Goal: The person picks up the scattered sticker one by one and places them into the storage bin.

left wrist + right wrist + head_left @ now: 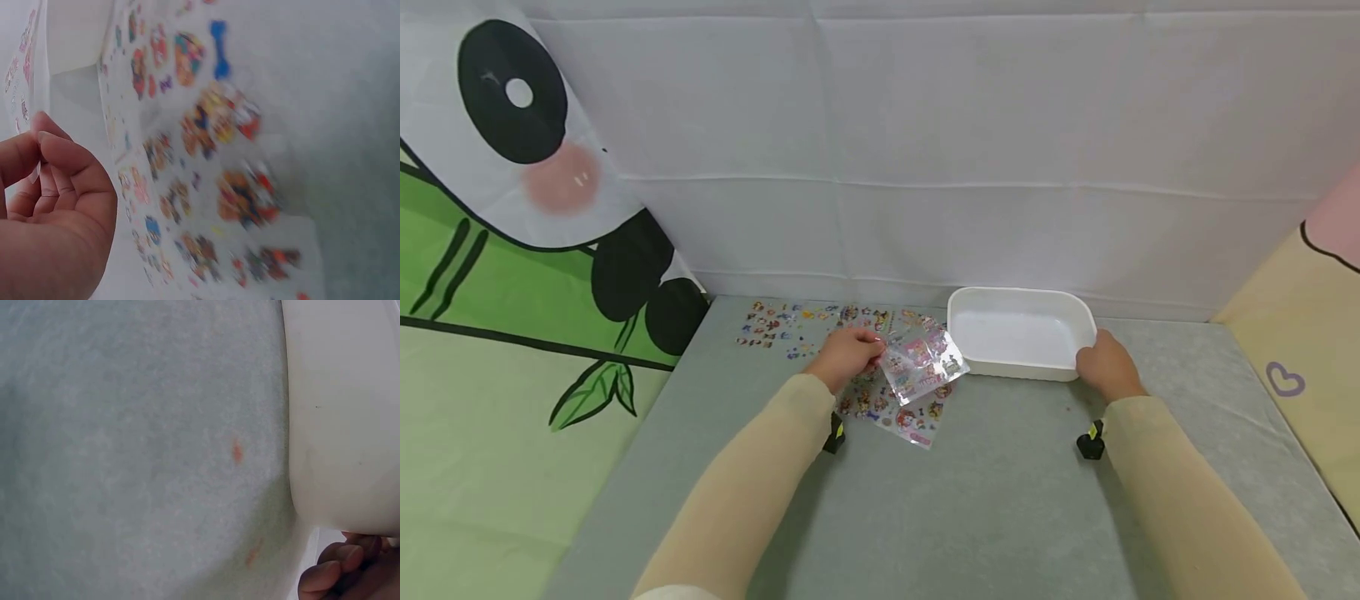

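A clear sticker sheet with pink pictures is pinched between the thumb and fingers of my left hand. It is raised and tilted above other clear sticker sheets lying on the table. The left wrist view shows the held sheet almost edge-on beside the fingertips. My right hand grips the right end of a white rectangular tray. In the right wrist view its curled fingers are at the end of the tray, partly cut off by the frame. Nothing lies inside the tray.
More small colourful stickers on clear sheets spread over the back left of the grey table. A white cloth wall rises directly behind the tray. Printed cloths hang at the left and right.
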The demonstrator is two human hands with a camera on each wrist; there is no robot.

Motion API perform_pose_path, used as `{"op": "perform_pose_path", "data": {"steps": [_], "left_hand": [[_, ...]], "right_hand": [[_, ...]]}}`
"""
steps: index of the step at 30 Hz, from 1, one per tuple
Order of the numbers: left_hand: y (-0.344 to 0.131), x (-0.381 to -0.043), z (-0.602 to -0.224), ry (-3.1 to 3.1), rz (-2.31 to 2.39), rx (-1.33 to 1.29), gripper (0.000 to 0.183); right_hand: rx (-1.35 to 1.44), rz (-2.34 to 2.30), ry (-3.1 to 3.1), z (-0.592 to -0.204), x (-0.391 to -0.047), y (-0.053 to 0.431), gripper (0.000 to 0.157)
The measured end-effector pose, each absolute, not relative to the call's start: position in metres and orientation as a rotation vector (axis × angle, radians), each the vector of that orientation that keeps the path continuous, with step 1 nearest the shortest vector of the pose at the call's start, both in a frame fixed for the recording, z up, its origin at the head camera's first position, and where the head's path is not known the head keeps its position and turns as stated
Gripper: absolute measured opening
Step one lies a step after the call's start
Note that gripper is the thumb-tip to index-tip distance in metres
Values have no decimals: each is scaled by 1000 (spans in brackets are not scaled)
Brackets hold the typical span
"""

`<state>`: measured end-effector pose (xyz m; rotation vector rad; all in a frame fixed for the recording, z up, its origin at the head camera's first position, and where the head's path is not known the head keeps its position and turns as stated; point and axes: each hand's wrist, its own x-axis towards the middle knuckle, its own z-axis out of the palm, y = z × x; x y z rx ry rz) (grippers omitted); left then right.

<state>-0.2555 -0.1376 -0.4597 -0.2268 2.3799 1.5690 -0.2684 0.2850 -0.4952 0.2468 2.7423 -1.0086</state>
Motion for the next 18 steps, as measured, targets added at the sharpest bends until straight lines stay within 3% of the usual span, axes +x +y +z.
{"op": "perform_pose_path", "data": {"steps": [18], "left_hand": [[-80, -282, -451, 2332, 1765, -344, 13]], "right_hand": [[257, -1031, 2725, -502, -275, 285, 62]]}}
